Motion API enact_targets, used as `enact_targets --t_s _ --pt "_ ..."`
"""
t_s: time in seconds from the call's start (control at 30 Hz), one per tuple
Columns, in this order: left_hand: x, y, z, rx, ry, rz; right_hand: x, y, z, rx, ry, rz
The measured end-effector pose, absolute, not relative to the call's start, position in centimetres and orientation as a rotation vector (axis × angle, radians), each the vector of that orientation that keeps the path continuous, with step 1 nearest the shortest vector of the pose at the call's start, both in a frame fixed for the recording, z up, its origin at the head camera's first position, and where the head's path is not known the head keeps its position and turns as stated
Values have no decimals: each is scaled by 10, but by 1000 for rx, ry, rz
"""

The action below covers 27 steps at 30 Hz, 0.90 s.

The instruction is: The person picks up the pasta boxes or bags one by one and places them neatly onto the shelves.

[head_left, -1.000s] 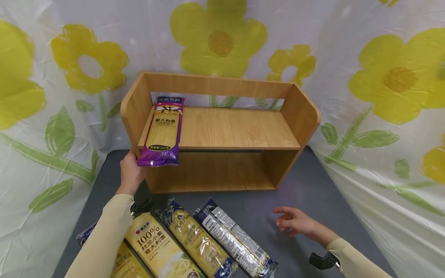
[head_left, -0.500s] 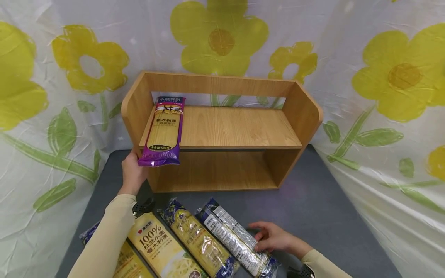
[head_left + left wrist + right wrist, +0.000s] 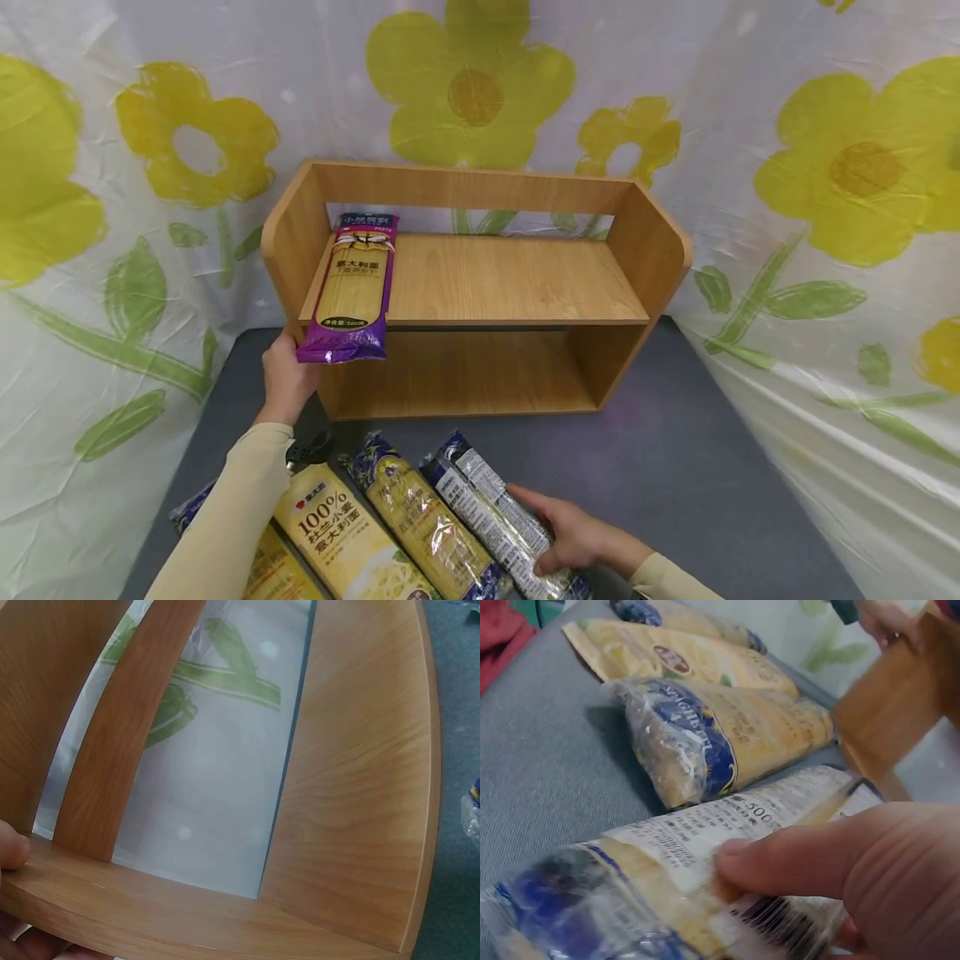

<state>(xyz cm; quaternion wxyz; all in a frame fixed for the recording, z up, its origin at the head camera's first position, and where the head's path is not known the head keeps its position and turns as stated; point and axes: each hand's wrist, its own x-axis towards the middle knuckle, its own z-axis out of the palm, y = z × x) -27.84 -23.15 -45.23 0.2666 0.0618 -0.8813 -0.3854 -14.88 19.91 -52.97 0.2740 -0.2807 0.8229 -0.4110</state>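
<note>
My left hand grips the left side panel of a two-tier wooden shelf. In the left wrist view its thumb lies inside the panel and the fingers outside. On the table, my right hand holds the rightmost spaghetti pack, which lies label-side up. The right wrist view has the thumb across its white label near the barcode; the other fingers are mostly hidden on the far side. A purple spaghetti pack lies on the upper tier at the left, its lower end jutting past the front edge.
Left of the held pack lie a blue-and-yellow pasta pack, a cream pasta pack and another yellow pack, partly behind the left sleeve. A flowered curtain surrounds the dark table.
My right hand has come in leftward from the bare table and taken hold of the rightmost spaghetti pack. The left hand stays on the shelf panel.
</note>
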Motion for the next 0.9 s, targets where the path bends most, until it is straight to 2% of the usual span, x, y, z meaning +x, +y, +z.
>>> enact_targets --t_s 0.33,0.73,0.9 --pt "-278 -233 -453 161 -2387 -1052 -161 199 -533 -964 1863 -1215" --pt "-276 -233 -452 161 -2377 -1068 -152 217 -550 -920 1716 -1462" --pt "-277 -234 -453 166 -2376 -1064 -144 221 -538 -888 1682 -1552"
